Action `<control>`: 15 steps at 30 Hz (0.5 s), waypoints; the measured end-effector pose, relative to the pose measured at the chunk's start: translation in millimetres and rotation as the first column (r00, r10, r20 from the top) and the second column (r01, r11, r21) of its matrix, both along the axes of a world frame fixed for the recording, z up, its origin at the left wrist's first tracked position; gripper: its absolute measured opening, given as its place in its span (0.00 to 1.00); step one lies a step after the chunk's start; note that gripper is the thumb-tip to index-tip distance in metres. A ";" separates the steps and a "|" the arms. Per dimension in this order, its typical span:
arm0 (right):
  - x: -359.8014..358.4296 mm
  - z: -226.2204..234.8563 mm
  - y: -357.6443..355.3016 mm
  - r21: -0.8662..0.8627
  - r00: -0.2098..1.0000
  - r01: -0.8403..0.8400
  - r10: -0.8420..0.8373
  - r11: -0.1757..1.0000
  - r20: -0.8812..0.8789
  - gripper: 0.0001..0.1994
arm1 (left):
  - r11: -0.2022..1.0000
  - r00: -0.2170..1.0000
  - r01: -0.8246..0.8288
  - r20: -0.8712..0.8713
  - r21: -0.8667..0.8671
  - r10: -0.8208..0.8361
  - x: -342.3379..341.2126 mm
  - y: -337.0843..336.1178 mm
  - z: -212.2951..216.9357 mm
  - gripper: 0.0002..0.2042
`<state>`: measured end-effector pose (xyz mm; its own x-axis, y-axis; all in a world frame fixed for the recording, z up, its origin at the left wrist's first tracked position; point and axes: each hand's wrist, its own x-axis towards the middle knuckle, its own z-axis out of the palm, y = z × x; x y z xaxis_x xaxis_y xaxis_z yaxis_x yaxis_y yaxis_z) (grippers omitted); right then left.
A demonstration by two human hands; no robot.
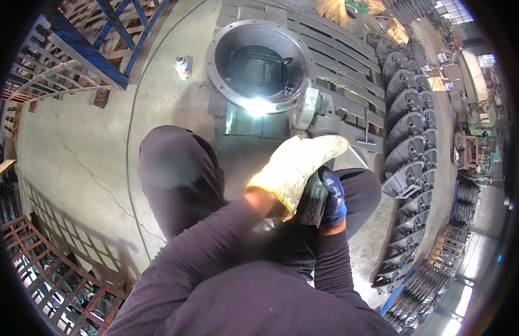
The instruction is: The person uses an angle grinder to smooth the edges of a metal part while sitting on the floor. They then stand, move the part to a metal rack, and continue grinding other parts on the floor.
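Around you spreads a grey concrete floor (86,123), a thin crack (100,183) running across it on your left. Ahead on that side stands a blue-framed rack (86,47); nearer you, a rusty lattice crate (57,252) adjoins a grid-shaped shadow (83,227). Bright window panes (454,11) glow far off, ahead to your right.

Your L hand (297,167) hides the power tool's (313,200) mid-section; your R hand (334,199) is partly hidden behind its body. Blue rack (88,50) cut off, upper L; far-R bkgd machinery (487,147) too blurred to ID.
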<state>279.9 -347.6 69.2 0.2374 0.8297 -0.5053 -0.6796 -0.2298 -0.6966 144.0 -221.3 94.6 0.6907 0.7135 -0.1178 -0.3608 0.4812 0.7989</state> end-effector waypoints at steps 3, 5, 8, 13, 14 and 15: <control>6.5 36.8 -19.1 0.074 0.997 0.059 -0.063 0.995 0.044 0.16 | 0.962 0.998 0.060 0.010 0.267 -0.065 19.6 -4.9 31.4 0.16; 13.4 52.7 -32.8 0.012 0.959 0.235 -0.234 0.972 0.158 0.22 | 0.890 0.994 0.088 0.022 0.447 -0.109 35.3 -11.5 49.4 0.16; 31.7 67.1 -55.2 0.394 0.980 0.174 -0.120 0.903 -0.160 0.34 | 0.724 0.985 0.095 0.042 0.683 -0.169 58.5 -23.7 72.4 0.15; 67.8 87.4 -102.4 0.513 0.915 0.401 -0.360 0.759 -0.183 0.30 | 0.026 0.994 -0.103 0.104 0.994 -0.025 107.1 -52.5 110.3 0.15; 76.9 91.7 -112.9 0.449 0.863 0.465 -0.504 0.763 -0.036 0.29 | -0.114 0.999 0.015 -0.010 0.993 0.044 113.6 -57.0 115.5 0.13; 87.6 93.7 -120.0 0.411 0.800 0.504 -0.590 0.760 0.111 0.28 | 0.009 0.981 0.181 -0.182 0.983 0.069 113.0 -57.7 115.0 0.14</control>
<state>367.5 -467.6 162.9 0.7730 0.6280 -0.0902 -0.4315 0.4162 -0.8004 257.1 -279.0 209.6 0.7988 0.1715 0.5767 -0.2112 -0.8175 0.5357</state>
